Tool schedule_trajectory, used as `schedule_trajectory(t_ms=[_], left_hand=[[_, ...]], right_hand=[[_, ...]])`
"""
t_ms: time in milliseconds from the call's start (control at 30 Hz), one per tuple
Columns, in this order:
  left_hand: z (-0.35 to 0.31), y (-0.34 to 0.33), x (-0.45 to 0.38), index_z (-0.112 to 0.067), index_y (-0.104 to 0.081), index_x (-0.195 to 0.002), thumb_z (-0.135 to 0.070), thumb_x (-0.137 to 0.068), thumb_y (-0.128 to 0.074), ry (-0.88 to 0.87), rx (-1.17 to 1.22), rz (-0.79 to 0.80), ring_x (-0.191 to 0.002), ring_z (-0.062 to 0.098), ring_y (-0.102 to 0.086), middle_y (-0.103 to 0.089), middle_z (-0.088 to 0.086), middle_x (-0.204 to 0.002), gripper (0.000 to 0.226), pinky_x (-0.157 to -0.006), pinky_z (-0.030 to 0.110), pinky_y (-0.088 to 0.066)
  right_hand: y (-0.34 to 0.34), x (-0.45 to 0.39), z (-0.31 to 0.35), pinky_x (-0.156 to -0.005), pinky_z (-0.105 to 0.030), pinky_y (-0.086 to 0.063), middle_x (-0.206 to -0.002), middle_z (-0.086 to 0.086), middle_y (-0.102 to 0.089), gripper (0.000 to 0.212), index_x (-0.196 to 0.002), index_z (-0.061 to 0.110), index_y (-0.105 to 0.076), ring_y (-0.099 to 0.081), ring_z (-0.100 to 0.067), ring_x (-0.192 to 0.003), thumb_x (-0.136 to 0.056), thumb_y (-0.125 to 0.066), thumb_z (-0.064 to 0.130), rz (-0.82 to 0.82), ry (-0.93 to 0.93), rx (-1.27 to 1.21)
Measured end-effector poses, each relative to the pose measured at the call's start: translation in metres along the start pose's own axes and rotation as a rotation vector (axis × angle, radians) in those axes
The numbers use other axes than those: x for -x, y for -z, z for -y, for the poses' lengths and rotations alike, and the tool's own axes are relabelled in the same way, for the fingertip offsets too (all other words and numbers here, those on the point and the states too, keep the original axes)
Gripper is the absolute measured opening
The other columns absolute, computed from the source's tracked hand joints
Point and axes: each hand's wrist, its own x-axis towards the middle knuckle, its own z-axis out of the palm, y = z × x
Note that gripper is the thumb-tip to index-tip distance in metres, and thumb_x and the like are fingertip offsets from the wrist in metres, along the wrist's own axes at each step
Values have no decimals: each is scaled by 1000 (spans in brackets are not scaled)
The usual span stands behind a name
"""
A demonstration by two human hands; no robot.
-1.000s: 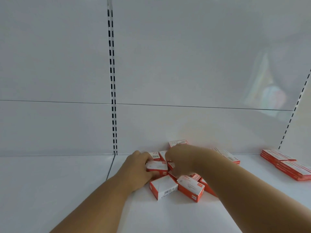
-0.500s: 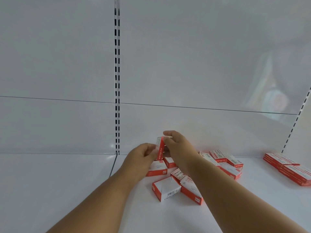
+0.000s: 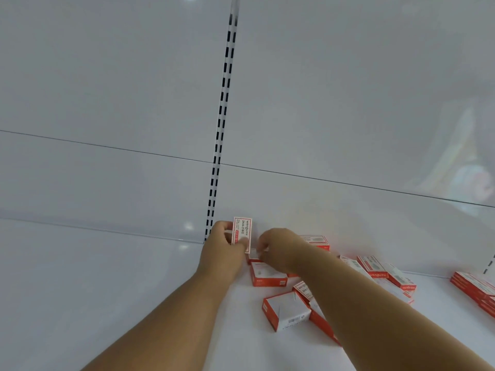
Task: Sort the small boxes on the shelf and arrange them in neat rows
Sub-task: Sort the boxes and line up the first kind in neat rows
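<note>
Small red-and-white boxes lie in a loose heap on the white shelf [image 3: 150, 303]. My left hand [image 3: 221, 250] holds one red-and-white box [image 3: 242, 232] upright, label facing me, close to the back wall by the slotted upright. My right hand [image 3: 278, 247] is just right of it, fingers curled over a box at the heap's far edge; whether it grips that box is unclear. A flat box [image 3: 267, 275] lies below my hands. Nearer me sits a box with its white underside up [image 3: 288, 310].
More boxes lie scattered to the right [image 3: 375, 270], and a neat stack of them sits at the far right edge [image 3: 474, 286]. A black slotted upright [image 3: 221, 124] runs up the back wall. The shelf's left half is bare white surface.
The box I lifted from the heap has been turned upright and moved back-left toward the wall in my left hand. My right hand has let go of it and dropped toward the heap.
</note>
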Motion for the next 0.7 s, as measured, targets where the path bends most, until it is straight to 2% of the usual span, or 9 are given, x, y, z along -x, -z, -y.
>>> schedule_trajectory(t_ms=[100,167,233,300,367,467,533,600,700], left_hand=[[3,-1,-2,-36,-48,-108,-12,-93,-62,20,11,10,-92,12,-66,-67,-9,-105,31,-84,30,-54],[5,-2,-3,-39,-48,-117,-14,-92,-63,29,3,14,-94,13,-67,-67,-9,-107,38,-86,33,-55],[6,-2,-3,-41,-44,-131,-12,-92,-63,27,-1,18,-98,15,-67,-66,-8,-109,51,-83,30,-56],[6,-2,-2,-44,-41,-137,-9,-93,-62,23,21,38,-101,16,-66,-66,-6,-112,60,-80,28,-57],[4,-1,-2,-46,-43,-134,-8,-94,-60,18,34,49,-101,16,-66,-66,-4,-115,58,-77,24,-56],[1,-1,-2,-44,-46,-125,-10,-93,-63,6,63,31,-91,13,-69,-68,-3,-109,49,-68,18,-50],[-2,-2,-1,-42,-47,-122,-12,-92,-65,9,84,38,-88,11,-70,-68,-5,-105,47,-70,21,-51],[-6,-2,2,-41,-47,-119,-12,-91,-66,6,105,52,-89,10,-69,-68,-6,-105,45,-71,21,-50],[-18,0,13,-42,-47,-114,-9,-91,-66,-25,165,91,-91,10,-69,-69,-6,-107,44,-71,22,-52]], right_hand=[[0,-8,4,-92,-34,-51,-114,-6,-64,25,-114,12,-66,-60,-24,-104,-91,-60,18,39,-12,65],[2,-10,4,-83,-31,-52,-112,-7,-64,26,-113,10,-63,-61,-23,-97,-89,-64,18,68,-7,57],[4,-11,2,-69,-26,-49,-106,-5,-66,26,-111,11,-63,-64,-22,-91,-87,-68,21,95,-9,49],[5,-12,0,-66,-23,-47,-97,-2,-67,23,-106,13,-67,-66,-19,-88,-86,-68,25,85,-12,70],[6,-10,-5,-64,-22,-45,-86,1,-65,14,-95,16,-68,-63,-15,-79,-88,-65,27,28,-36,8],[10,1,-13,-60,-22,-45,-85,2,-63,6,-92,21,-57,-61,-13,-73,-92,-58,27,-107,-100,-304],[15,12,-18,-56,-25,-49,-90,-2,-69,7,-101,17,-55,-69,-16,-73,-96,-54,23,-161,-182,-687],[18,24,-23,-55,-29,-48,-84,-9,-73,13,-107,9,-55,-71,-22,-65,-96,-54,17,-149,-213,-1112],[21,43,-30,-44,-26,-35,-71,-10,-59,25,-107,6,-57,-46,-17,-48,-93,-61,27,-128,-209,-1456]])
